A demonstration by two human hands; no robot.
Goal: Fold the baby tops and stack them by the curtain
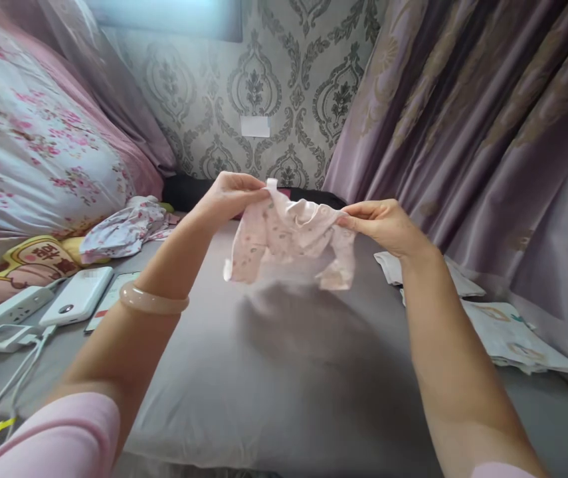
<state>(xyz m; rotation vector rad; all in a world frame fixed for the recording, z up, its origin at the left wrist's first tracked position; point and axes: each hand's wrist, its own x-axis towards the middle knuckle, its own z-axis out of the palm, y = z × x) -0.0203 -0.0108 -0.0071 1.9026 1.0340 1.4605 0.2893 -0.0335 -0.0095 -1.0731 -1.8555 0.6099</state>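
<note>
A small pale pink baby top (293, 232) with a scattered print hangs in the air, stretched between my two hands above the grey sheet (198, 372). My left hand (231, 194) pinches one shoulder of it between thumb and fingers, beside a small white tab. At the other shoulder my right hand (380, 222) grips the cloth in the same way. Both sleeves dangle, and the neckline sags between the hands. The lower part of the top is blurred. A bangle circles my left forearm.
Folded white printed cloths (517, 335) lie at the right by the purple curtain (463, 153). On the left are a power bank (77, 295), a phone (111, 302), a power strip (9, 312) with cables, a yellow cushion (39, 255) and a crumpled floral cloth (124, 229).
</note>
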